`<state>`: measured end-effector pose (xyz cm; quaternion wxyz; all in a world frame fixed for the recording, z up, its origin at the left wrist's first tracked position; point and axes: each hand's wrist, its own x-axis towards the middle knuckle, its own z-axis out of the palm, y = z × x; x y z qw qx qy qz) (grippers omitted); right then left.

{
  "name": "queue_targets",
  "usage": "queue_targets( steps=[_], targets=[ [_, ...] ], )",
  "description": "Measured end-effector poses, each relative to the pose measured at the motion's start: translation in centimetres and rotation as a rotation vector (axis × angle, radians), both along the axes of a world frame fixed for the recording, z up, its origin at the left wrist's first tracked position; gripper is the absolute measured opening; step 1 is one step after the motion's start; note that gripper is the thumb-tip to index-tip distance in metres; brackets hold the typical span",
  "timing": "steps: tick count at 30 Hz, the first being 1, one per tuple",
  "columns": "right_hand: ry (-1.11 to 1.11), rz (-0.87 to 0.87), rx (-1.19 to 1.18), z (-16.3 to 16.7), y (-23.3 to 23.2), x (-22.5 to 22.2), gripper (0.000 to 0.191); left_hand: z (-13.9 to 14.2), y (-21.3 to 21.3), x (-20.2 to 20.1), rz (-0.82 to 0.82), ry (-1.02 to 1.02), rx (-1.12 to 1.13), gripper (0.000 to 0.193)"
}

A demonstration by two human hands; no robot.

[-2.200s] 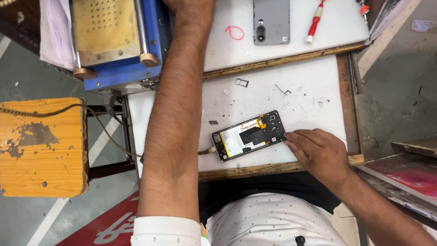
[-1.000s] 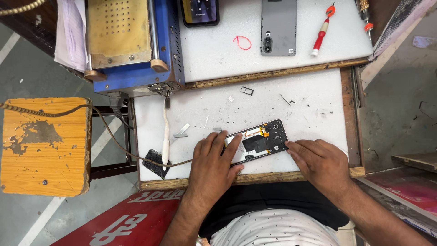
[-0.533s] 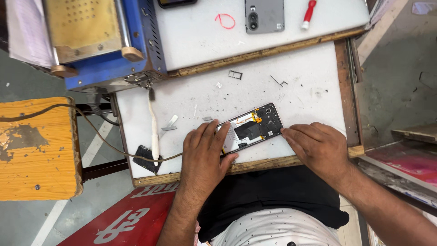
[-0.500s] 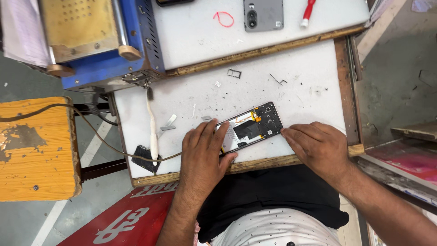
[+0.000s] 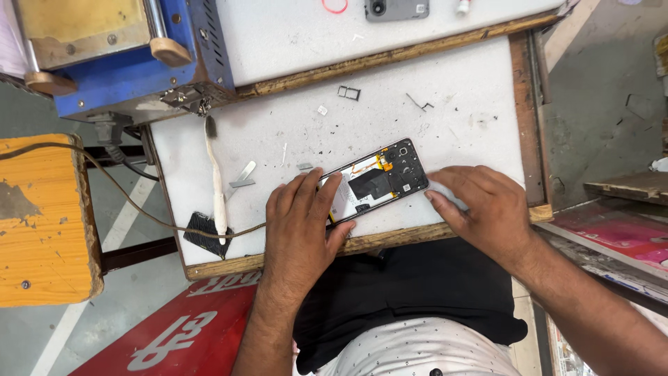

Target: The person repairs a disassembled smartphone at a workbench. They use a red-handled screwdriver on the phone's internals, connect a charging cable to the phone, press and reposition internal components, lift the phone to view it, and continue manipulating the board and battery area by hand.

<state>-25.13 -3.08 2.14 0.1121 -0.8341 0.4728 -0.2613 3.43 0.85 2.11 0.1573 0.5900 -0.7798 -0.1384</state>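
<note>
Head view looks straight down on a white-topped bench [image 5: 445,97] with a worn wooden edge, where an opened smartphone with its back cover off, dark boards and an orange flex cable showing [image 5: 379,182], lies tilted near the front edge. Left hand [image 5: 300,226] rests flat on the phone's lower end, fingers spread over it and pressing down rather than closed around it, so its grip is released, palm on the device. Right hand [image 5: 483,209] sits just beside the phone's upper end, fingertips touching that edge; fingers are slightly curled and loose, clasping nothing.

Left of the phone lies a white-handled brush with black bristles [image 5: 216,202], and between brush and phone a small grey metal strip [image 5: 243,176]. Beyond the phone, a small black card tray frame [image 5: 348,92] lies on the white surface. Further left of the phone stands a blue metal machine with a brass-coloured top plate [image 5: 125,63], and a thin brown cord [image 5: 139,212] runs past an orange wooden stool [image 5: 42,223].
</note>
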Motion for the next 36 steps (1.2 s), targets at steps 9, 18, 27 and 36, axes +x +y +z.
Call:
queue_targets(
  steps=[9, 18, 27, 36],
  targets=[
    [-0.15, -0.142, 0.396, 1.9, -1.8, 0.9, 0.025, -1.4, 1.4, 0.3, -0.036, 0.076, -0.306, 0.067],
    [-0.016, -0.171, 0.337, 1.4, -2.3, 2.3, 0.016, -2.7, 2.1, 0.0, -0.018, 0.015, -0.434, 0.066],
    [-0.044, -0.108, 0.292, 0.2, -1.8, 1.7, 0.024, -3.3, 2.0, 0.0, -0.014, 0.006, -0.414, 0.067],
    [-0.008, -0.208, 0.186, -0.3, -1.7, 3.1, 0.014, -3.4, 2.1, 0.0, 0.002, -0.014, -0.431, 0.065]
  ],
)
